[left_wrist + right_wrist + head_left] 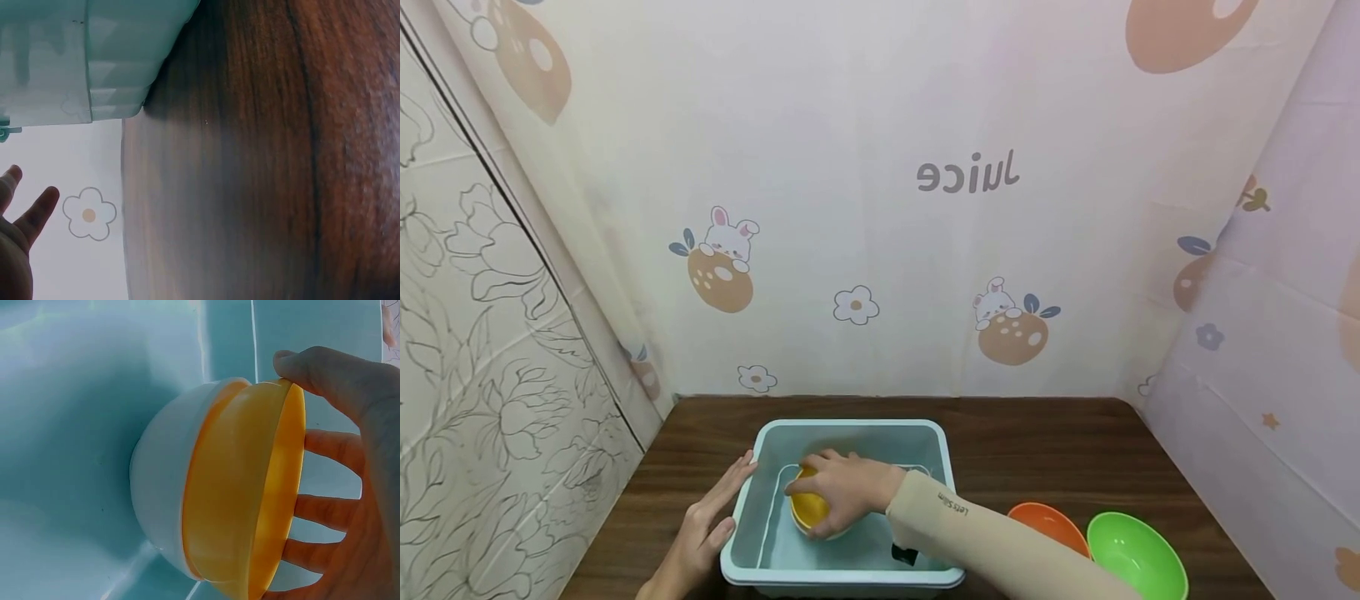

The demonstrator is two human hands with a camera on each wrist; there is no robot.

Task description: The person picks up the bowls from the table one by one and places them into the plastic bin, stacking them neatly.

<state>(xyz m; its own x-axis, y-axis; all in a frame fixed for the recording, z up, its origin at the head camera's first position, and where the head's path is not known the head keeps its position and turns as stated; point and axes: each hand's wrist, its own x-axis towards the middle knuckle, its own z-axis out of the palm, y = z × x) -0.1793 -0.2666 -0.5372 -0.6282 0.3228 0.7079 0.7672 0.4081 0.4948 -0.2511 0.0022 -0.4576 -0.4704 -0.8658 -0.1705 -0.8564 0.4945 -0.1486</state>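
R hand (847,493) grips yel. bowl (228,487) w/ thumb + fingers spread round its rim; bowl's nested in white bowl (164,481), inside lt. blue tub (842,577) on desk (1037,450). L hand (698,527), fingers extended, grasps nothing, at tub's L rim. Orange bowl (1049,523) + green bowl (1138,554) R of tub.

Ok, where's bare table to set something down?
Bare: the table right of the bin, behind the orange bowl and green bowl; also a narrow strip between bin and curtain. Crowded: front right, with those bowls and right sleeve; inside the bin, where the right hand grips the yellow bowl.
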